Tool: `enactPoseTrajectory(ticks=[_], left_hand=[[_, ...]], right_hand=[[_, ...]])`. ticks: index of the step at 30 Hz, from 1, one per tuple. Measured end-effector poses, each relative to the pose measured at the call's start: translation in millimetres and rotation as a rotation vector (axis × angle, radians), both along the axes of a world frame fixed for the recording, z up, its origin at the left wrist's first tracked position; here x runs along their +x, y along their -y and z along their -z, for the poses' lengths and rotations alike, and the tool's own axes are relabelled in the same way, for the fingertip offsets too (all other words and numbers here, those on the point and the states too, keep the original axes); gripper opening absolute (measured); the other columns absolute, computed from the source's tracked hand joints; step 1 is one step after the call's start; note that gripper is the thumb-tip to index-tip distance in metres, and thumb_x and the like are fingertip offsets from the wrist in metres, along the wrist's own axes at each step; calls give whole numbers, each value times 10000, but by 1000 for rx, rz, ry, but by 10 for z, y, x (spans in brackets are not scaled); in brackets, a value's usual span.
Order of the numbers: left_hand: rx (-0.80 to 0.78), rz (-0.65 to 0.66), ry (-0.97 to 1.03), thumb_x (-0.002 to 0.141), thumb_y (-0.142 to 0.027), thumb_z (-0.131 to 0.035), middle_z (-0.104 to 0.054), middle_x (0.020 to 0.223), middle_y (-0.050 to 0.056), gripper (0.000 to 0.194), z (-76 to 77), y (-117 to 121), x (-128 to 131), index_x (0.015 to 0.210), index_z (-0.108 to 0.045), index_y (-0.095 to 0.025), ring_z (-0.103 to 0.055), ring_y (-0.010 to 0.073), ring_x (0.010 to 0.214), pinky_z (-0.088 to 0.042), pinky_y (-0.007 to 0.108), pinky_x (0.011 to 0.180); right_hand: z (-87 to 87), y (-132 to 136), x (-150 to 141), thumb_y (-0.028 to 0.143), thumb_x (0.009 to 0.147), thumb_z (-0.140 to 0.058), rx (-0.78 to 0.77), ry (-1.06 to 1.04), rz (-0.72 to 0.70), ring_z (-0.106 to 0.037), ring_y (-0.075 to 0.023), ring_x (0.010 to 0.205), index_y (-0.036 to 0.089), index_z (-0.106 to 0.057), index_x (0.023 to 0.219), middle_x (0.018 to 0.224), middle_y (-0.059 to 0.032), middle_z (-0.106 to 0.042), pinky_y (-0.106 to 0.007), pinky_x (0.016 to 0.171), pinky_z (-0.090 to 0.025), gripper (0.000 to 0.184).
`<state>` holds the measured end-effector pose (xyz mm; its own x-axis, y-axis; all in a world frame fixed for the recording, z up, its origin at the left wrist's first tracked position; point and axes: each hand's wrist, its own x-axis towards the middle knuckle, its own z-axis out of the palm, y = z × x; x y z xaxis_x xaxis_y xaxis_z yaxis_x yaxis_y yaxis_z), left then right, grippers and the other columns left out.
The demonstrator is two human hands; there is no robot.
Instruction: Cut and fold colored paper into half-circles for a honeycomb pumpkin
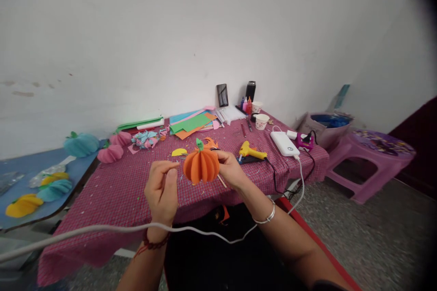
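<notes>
Head view: orange paper pumpkin (200, 166) held over tabletop (112, 191), right edge pinched by fingers (225, 158) of right hand (235, 173); left hand (161, 190) curled just beside pumpkin, fingertip closure can't be told; glue gun (251, 150) right of pumpkin.

The right hand (232, 171) has some fingertips hidden behind the orange paper pumpkin (201, 167), and I can't make out whether the left hand (161, 191) pinches anything. The pumpkin covers part of the orange paper scrap (210, 142) beyond it. The white cable (68, 235) runs out of sight at the near left. Red print on the nearer paper cup (261, 121) is too tiny to read.
</notes>
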<state>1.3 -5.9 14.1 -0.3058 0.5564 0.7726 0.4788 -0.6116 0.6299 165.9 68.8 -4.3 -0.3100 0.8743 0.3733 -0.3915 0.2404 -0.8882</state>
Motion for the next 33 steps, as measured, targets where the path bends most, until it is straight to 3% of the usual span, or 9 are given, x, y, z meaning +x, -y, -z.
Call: enactPoseTrajectory(ticks=[4, 8, 12, 17, 22, 29, 33], left_hand=[[68, 94, 125, 901, -206, -525, -571, 772, 4, 133, 63, 18, 23, 859, -651, -209, -533, 144, 730, -419, 270, 679], [191, 190, -70, 823, -162, -599, -604, 799, 21, 169, 130, 62, 24, 973, -657, -212, -543, 165, 737, -440, 292, 674], [176, 75, -167, 687, -96, -718, -616, 885, 36, 373, 169, 43, 61, 1032, -648, -218, -551, 174, 758, -451, 292, 664], [125, -39, -204, 662, -78, -727, -636, 829, 33, 258, 164, -9, 102, 872, -667, -215, -574, 179, 752, -480, 301, 708], [127, -67, -237, 700, -100, -717, -671, 780, 33, 160, 125, -27, 84, 794, -713, -229, -604, 183, 746, -495, 298, 712], [137, 76, -321, 728, -54, -657, -746, 967, 69, 259, 123, 0, 124, 915, -712, -224, -694, 202, 871, -551, 308, 790], [108, 110, -163, 700, -72, -691, -749, 940, 53, 323, 195, 31, 155, 972, -716, -246, -703, 201, 841, -570, 312, 767]], right_hand=[[-11, 31, 72, 415, 728, -752, 141, 66, 55, -571, -167, 715, 189, -667, 690, 725, -4, -637, -309, 735, -469, 245], [-16, 82, 154, 368, 838, -647, 382, 178, 204, -577, -169, 724, 190, -629, 674, 724, -18, -623, -310, 726, -455, 243], [-35, 137, 207, 338, 893, -574, 624, 298, 336, -590, -174, 719, 200, -622, 695, 737, -40, -646, -314, 692, -453, 246], [-72, 183, 219, 249, 910, -563, 857, 359, 423, -631, -189, 788, 197, -647, 793, 810, -74, -699, -333, 726, -474, 153], [-84, 231, 217, 188, 903, -559, 968, 418, 508, -645, -187, 792, 205, -662, 847, 849, -70, -723, -346, 733, -471, 119], [-97, 313, 224, 131, 891, -564, 1002, 409, 474, -659, -177, 818, 198, -658, 932, 895, -74, -736, -337, 740, -486, 123], [-116, 391, 212, 128, 882, -561, 997, 380, 481, -671, -175, 830, 200, -662, 953, 904, -80, -737, -315, 734, -520, 143]])
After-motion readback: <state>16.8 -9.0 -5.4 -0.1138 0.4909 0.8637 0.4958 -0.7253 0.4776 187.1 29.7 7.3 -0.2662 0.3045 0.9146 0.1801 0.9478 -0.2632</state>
